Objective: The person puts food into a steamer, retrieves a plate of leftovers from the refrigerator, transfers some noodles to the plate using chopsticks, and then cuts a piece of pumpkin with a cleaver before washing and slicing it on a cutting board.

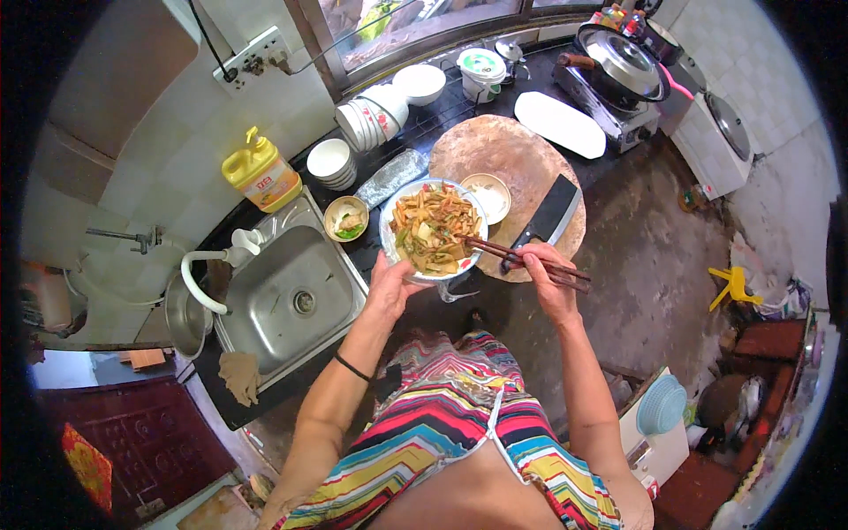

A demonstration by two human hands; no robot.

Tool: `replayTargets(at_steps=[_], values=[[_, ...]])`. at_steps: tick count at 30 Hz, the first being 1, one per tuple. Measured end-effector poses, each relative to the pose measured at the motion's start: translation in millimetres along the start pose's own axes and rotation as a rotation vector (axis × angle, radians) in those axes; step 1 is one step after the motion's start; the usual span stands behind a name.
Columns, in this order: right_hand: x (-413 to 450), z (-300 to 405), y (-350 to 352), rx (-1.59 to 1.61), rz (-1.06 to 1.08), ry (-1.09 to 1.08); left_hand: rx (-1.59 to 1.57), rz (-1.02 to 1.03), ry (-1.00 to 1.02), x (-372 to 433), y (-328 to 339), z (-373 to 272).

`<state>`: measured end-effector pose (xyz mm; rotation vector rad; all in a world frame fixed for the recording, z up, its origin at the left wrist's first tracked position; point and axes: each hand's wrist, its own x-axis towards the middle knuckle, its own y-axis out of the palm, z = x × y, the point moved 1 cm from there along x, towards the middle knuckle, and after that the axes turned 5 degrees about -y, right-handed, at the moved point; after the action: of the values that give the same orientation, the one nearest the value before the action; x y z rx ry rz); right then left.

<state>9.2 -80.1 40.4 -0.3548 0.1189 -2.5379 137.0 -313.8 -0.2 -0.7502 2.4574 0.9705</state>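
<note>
My left hand (392, 286) grips the near left rim of a white bowl (480, 246) full of cooked sliced food (434, 228), with clear plastic film hanging under it. Dark wooden chopsticks (493, 246) are held in my right hand (548, 278), their tips in the food. Behind the bowl a small bowl with white contents (489, 197) sits on a round wooden chopping board (503, 146). A cleaver (551, 211) lies on the board, its handle close to my right fingers. Left of the large bowl stands a small bowl with green and pale pieces (346, 218).
A steel sink (298, 291) with a white faucet (199, 271) lies left, a yellow soap jug (263, 173) behind it. Stacked bowls (331, 162), a foil-like wrapped item (395, 177) and a white platter (560, 124) line the counter. A lidded wok (619, 63) sits on a stove at back right.
</note>
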Motion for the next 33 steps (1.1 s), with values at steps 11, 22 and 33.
replayTargets(at_steps=[11,22,33], values=[[28,-15,-8,-0.209,0.073,-0.279,-0.054,-0.112,0.028,4,45,12],[45,-36,-19,-0.102,0.056,-0.156,-0.055,-0.129,0.043,3,56,25],[91,-29,-56,0.283,-0.006,0.126,-0.092,-0.15,0.018,4,73,27]])
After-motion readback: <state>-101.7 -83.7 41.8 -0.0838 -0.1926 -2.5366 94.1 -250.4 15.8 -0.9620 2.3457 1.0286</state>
